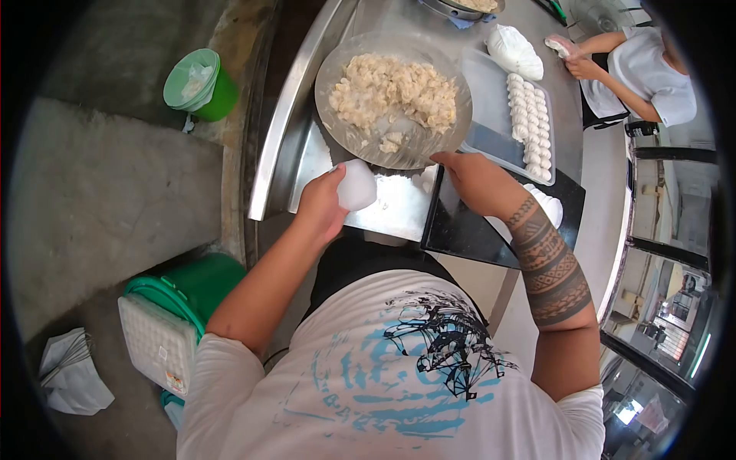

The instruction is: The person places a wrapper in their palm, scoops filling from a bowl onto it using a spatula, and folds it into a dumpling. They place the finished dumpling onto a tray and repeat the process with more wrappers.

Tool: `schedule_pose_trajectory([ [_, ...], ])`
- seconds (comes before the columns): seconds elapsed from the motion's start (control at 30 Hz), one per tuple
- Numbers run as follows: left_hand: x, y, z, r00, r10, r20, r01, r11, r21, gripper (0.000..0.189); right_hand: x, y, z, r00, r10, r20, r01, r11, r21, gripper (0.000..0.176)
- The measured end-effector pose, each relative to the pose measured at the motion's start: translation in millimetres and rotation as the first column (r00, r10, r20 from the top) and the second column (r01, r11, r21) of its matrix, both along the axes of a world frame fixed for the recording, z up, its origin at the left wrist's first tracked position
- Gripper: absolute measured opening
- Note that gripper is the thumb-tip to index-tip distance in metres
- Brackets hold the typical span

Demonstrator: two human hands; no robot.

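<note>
My left hand [320, 201] holds a flat, round white dough wrapper [357, 185], thumb on top, just in front of a wide metal bowl [337, 132]. A pale, chunky filling [391, 92] fills the middle of the bowl, with a small clump nearer me. At the bowl's near right rim is my right hand [479, 182], its fingers closed; whether they grip the rim or a thin tool is hidden. To the right, a clear plastic tray [491, 146] carries rows of white dumplings [529, 126]. More white dough pieces [546, 205] lie partly behind my right forearm.
A black board [456, 222] lies on the steel counter [563, 92]. A white bundle [515, 52] rests at the tray's far end. Another person [640, 77] stands at right, hands on something pale. Left are a green bucket [218, 96], egg trays [157, 341] and a whisk [69, 356].
</note>
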State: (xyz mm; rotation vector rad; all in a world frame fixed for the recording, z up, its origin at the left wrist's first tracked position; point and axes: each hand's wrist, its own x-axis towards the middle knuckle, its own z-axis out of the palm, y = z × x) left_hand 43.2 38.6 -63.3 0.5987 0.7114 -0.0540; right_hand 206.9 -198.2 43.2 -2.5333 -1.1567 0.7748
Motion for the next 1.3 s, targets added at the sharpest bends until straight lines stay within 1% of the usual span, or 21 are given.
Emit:
schedule_pose_trajectory([
  [0.07, 10, -4, 12, 0.997, 0.068, -0.036, -0.072, 0.99, -0.118, 0.04, 1, -10, 15, 0.991, 0.023, -0.135, -0.01, 0.996, 0.092, 0.036],
  [0.1, 13, -7, 18, 0.997, 0.076, -0.023, -0.079, 0.984, -0.16, 0.042, 2, -16, 19, 0.979, 0.04, -0.202, -0.011, 0.99, 0.14, 0.035],
  [0.13, 14, -9, 24, 0.996, 0.086, -0.011, -0.086, 0.976, -0.201, 0.044, 1, -20, 23, 0.97, 0.089, -0.225, -0.029, 0.966, 0.256, 0.033],
  [0.17, 15, -10, 28, 0.995, 0.097, 0.0, -0.094, 0.966, -0.243, 0.045, -3, -22, 27, 0.959, 0.057, -0.276, 0.004, 0.976, 0.217, 0.034],
  [0.23, 12, -10, 31, 0.997, 0.066, 0.035, -0.053, 0.955, -0.294, 0.048, -21, -21, 50, 0.928, -0.011, -0.373, 0.064, 0.99, 0.129, 0.034],
  [0.27, 10, -9, 32, 0.997, 0.05, 0.054, -0.03, 0.947, -0.319, 0.049, -32, -25, 38, 0.954, 0.033, -0.297, 0.046, 0.966, 0.253, 0.037],
  [0.37, 6, -13, 42, 0.999, 0.042, 0.03, -0.031, 0.952, -0.305, 0.052, -66, -29, 32, 0.998, 0.038, -0.051, -0.03, 0.99, 0.14, 0.046],
  [0.4, 4, -13, 41, 0.998, 0.043, 0.041, -0.029, 0.953, -0.302, 0.052, -72, -33, 28, 0.999, 0.032, -0.035, -0.024, 0.978, 0.205, 0.05],
  [0.5, -2, -9, 38, 0.995, 0.046, 0.083, -0.02, 0.959, -0.284, 0.051, -67, -49, 51, 0.992, -0.034, -0.121, 0.062, 0.968, 0.241, 0.045],
  [0.53, -4, -7, 42, 0.994, 0.039, 0.105, -0.009, 0.963, -0.271, 0.051, -65, -51, 58, 0.995, -0.049, -0.088, 0.07, 0.965, 0.253, 0.047],
  [0.63, -11, -6, 55, 0.985, 0.02, 0.172, 0.028, 0.963, -0.268, 0.051, -72, -47, 68, 0.989, -0.103, -0.107, 0.13, 0.949, 0.286, 0.049],
  [0.73, -13, -4, 66, 0.975, 0.008, 0.224, 0.058, 0.956, -0.287, 0.051, -80, -43, 52, 0.992, -0.029, -0.12, 0.067, 0.94, 0.335, 0.053],
  [0.77, -15, -2, 70, 0.972, 0.008, 0.237, 0.063, 0.954, -0.293, 0.051, -80, -43, 56, 0.997, -0.029, -0.069, 0.049, 0.948, 0.315, 0.053],
  [0.83, -16, 2, 76, 0.981, 0.024, 0.194, 0.029, 0.964, -0.266, 0.053, -77, -45, 71, 0.999, -0.024, 0.028, 0.016, 0.963, 0.268, 0.055],
  [0.87, -17, 3, 78, 0.984, 0.03, 0.174, 0.015, 0.968, -0.252, 0.054, -78, -43, 73, 0.999, 0.01, 0.051, -0.024, 0.958, 0.284, 0.055],
  [0.93, -21, 8, 79, 0.974, 0.009, 0.226, 0.057, 0.956, -0.286, 0.052, -81, -37, 74, 0.992, 0.071, 0.105, -0.1, 0.945, 0.313, 0.056],
  [0.97, -22, 10, 79, 0.968, -0.001, 0.253, 0.08, 0.95, -0.301, 0.051, -80, -35, 74, 0.984, 0.077, 0.159, -0.12, 0.951, 0.284, 0.054],
  [1.03, -22, 9, 76, 0.971, 0.035, 0.238, 0.023, 0.971, -0.238, 0.051, -74, -31, 72, 0.96, 0.095, 0.262, -0.157, 0.962, 0.225, 0.051],
  [1.13, -23, 15, 79, 0.968, 0.078, 0.238, -0.042, 0.987, -0.154, 0.05, -66, -27, 87, 0.996, -0.019, 0.092, -0.019, 0.918, 0.396, 0.046],
  [1.23, -25, 18, 84, 0.963, 0.055, 0.265, -0.024, 0.993, -0.119, 0.049, -63, -11, 77, 0.994, 0.071, 0.079, -0.099, 0.891, 0.442, 0.043],
  [1.3, -24, 18, 84, 0.961, 0.053, 0.27, -0.024, 0.993, -0.111, 0.049, -53, -15, 62, 0.993, 0.116, 0.011, -0.109, 0.889, 0.446, 0.041],
])
